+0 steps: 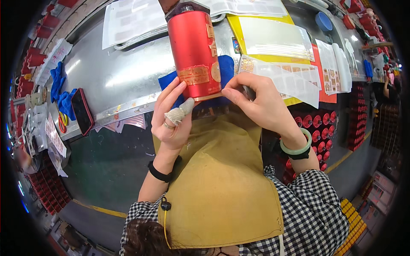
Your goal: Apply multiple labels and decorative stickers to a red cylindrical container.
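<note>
A red metallic bottle (191, 47) with gold decals and a gold-coloured rim at its base lies with its neck away from me, over a blue cloth (226, 68). My left hand (173, 117) grips its lower left side, fingers along the wall and the thumb by the base. That thumb wears a pale knitted finger cover (180, 111). At the base's right edge, my right hand (256, 98) has thumb and forefinger pinched together. Whatever lies between those two fingertips is too small or hidden to make out.
Decal sheets (294, 77) overlap a yellow board (294, 19) at the right. White sheets (132, 21) lie on the metal table (96, 55) at the far left. A phone (82, 112) sits at the left edge by blue cloths (64, 98). Red bottles (316, 135) stand in rows at lower right.
</note>
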### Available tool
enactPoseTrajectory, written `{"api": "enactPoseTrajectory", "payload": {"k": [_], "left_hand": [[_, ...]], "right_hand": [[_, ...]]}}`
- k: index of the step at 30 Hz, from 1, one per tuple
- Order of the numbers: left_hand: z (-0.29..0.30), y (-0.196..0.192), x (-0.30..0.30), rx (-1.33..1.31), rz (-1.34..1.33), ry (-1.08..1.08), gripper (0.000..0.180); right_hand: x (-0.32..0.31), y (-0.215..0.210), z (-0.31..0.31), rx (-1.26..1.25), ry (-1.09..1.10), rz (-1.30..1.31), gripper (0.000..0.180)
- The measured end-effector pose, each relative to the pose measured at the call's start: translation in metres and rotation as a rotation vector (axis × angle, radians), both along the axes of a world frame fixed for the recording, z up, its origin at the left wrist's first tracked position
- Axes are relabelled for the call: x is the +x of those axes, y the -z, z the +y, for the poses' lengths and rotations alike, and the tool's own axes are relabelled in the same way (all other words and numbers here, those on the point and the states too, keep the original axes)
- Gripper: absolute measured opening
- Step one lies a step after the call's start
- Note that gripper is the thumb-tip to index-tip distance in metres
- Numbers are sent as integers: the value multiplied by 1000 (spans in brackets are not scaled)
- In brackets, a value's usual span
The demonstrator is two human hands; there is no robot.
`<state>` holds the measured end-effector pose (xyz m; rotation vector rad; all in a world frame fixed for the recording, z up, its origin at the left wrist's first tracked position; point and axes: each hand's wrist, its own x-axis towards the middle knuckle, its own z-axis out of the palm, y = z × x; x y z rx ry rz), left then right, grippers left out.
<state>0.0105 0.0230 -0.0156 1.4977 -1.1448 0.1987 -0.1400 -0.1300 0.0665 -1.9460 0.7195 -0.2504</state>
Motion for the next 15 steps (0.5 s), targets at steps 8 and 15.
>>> {"api": "enactPoseTrajectory", "payload": {"k": [8,15], "left_hand": [[-2,-20,7,88,-285,67,40],[9,12,2,23,77,3,36]], "right_hand": [[-3,1,-4,-20,-5,16,18],[-2,-5,-4,24,-1,36,23]]}}
